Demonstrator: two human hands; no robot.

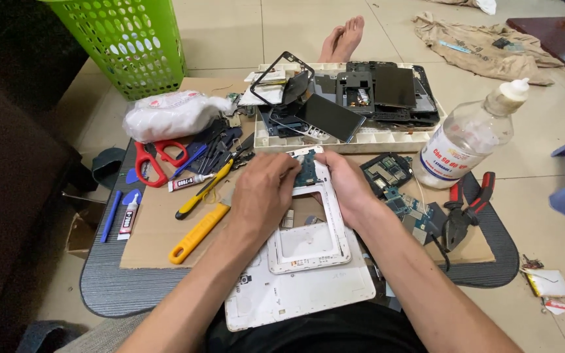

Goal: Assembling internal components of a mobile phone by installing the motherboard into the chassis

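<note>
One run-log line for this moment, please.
left hand: on circuit board | right hand: gripping white phone frame | pliers: idle

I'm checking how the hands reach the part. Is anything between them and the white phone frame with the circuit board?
Nothing visible: the left hand and right hand already grip the white phone frame at its top, beside the circuit board.

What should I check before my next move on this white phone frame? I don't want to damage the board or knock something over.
1. Both hands on the frame: left hand and right hand grip the white frame - ok.
2. Circuit board seated or loose: cannot tell.
3. Frame support: lies on the white back cover - ok.
4. Bottle capped and upright - ok.
5. Loose boards lie close by the right wrist - not ok.
6. Yellow-handled tools within reach - ok.
</note>
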